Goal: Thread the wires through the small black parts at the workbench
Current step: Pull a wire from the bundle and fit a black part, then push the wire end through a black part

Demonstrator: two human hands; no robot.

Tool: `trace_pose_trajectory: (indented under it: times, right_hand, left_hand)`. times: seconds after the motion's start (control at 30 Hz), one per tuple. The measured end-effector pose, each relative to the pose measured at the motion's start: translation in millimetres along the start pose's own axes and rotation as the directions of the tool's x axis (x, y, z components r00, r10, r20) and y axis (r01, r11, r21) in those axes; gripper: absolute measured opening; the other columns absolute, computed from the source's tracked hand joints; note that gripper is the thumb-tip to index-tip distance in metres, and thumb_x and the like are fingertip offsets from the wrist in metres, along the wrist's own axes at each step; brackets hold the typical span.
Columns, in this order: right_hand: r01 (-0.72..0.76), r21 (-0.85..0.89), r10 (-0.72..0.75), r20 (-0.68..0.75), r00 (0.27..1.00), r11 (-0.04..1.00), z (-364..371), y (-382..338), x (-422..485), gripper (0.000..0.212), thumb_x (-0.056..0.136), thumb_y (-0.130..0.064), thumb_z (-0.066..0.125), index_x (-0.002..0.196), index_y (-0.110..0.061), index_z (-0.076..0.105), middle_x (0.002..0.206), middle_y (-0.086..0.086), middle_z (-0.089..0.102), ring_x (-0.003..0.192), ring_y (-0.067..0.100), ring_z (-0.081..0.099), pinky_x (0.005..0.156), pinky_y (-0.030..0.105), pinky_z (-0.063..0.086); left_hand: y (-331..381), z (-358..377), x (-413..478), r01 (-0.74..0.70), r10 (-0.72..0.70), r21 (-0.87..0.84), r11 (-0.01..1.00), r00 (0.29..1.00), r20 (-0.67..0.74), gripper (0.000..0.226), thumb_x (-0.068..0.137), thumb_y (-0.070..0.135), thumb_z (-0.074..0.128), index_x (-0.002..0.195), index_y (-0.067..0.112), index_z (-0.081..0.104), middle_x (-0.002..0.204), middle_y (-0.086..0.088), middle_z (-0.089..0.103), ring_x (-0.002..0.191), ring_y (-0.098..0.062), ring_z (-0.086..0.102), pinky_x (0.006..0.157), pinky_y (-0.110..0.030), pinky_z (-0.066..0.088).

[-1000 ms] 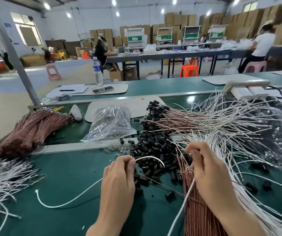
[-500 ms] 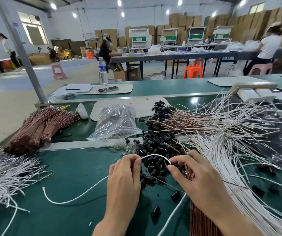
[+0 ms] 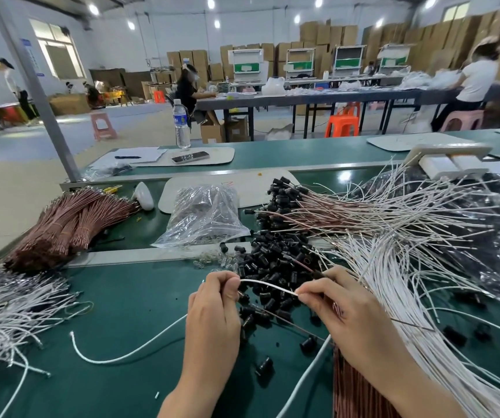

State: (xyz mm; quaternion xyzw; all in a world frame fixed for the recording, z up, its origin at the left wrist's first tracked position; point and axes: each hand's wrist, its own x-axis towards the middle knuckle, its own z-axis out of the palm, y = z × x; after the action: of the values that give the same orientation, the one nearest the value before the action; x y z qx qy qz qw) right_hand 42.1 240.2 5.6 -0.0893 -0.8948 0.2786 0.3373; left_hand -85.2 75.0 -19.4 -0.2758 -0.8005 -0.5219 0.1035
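My left hand (image 3: 215, 309) pinches a white wire (image 3: 266, 285) whose long tail curves away over the green mat to the left. The wire's free end is pinched by the fingertips of my right hand (image 3: 345, 309), which also holds a thin brown wire (image 3: 303, 264) running up and left. Both hands hover over a heap of small black parts (image 3: 275, 260). A fan of loose white wires (image 3: 408, 267) spreads out to the right. Brown wires with black parts on their ends (image 3: 303, 203) lie behind the heap.
Bundled brown wires (image 3: 70, 224) lie at the left, with tangled white wires (image 3: 4, 309) in front of them. A clear plastic bag (image 3: 206, 215) sits mid-bench, crinkled plastic (image 3: 490, 245) at the right. A water bottle (image 3: 181, 123) and phone (image 3: 190, 156) stand farther back.
My right hand has moved left off the wire pile to the white wire's free end and now pinches it. The wire's loop between the hands has flattened.
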Motion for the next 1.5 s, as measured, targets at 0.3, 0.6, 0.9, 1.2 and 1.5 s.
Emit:
trace_pose_trajectory:
  times: [0.3,0.6,0.9,1.2,1.5]
  right_hand:
    - [-0.001,0.024,-0.002,0.137,0.991,1.0,-0.9,1.9,-1.2,0.023,0.099,-0.049,0.045,0.107,-0.041,0.065,0.106,-0.022,0.056,0.081,0.008,0.064,0.075,0.022,0.051]
    - [-0.06,-0.027,0.063,0.121,0.991,0.998,-0.2,12.5,-4.8,0.026,0.102,-0.02,0.047,0.106,-0.045,0.055,0.091,-0.026,0.065,0.072,-0.004,0.064,0.061,0.013,0.05]
    - [-0.162,-0.033,0.164,0.071,0.984,0.986,1.4,12.6,-2.8,0.034,0.098,-0.041,0.059,0.131,-0.038,0.05,0.078,-0.041,0.051,0.049,0.006,0.061,0.058,0.023,0.054]
    - [-0.167,-0.085,0.172,0.055,0.984,0.982,0.3,7.8,-3.0,0.032,0.095,-0.052,0.057,0.126,-0.041,0.06,0.087,-0.045,0.044,0.068,-0.004,0.068,0.067,0.013,0.054]
    - [-0.141,-0.038,0.142,0.027,0.99,0.989,1.2,7.7,-2.8,0.033,0.092,-0.056,0.053,0.122,-0.043,0.061,0.086,-0.041,0.056,0.078,-0.013,0.063,0.064,0.007,0.051]
  left_hand:
    - [-6.5,1.1,2.6,0.038,-0.037,-0.049,0.998,0.999,0.013,0.02,0.102,0.054,0.031,0.091,0.052,0.047,0.083,0.024,0.059,0.072,-0.014,0.047,0.062,-0.026,0.034]
    - [-4.5,-1.9,0.0,0.034,-0.037,-0.04,0.999,0.998,-0.058,0.015,0.1,0.056,0.034,0.093,0.057,0.047,0.092,0.027,0.06,0.089,-0.011,0.054,0.069,-0.024,0.038]
    - [0.7,-2.2,-3.5,-0.033,0.035,0.017,0.999,0.997,-0.074,0.01,0.097,0.054,0.044,0.095,0.049,0.051,0.102,0.034,0.058,0.099,-0.002,0.051,0.078,-0.013,0.041]
    - [5.1,-4.0,-6.1,-0.052,0.048,-0.05,0.997,0.996,-0.072,0.013,0.092,0.056,0.049,0.095,0.047,0.058,0.102,0.033,0.062,0.101,-0.006,0.056,0.081,-0.006,0.04]
    - [6.7,-5.2,-6.2,-0.058,0.055,-0.042,0.997,0.996,-0.076,0.008,0.093,0.054,0.05,0.094,0.048,0.056,0.103,0.033,0.061,0.101,-0.006,0.056,0.082,-0.006,0.04]
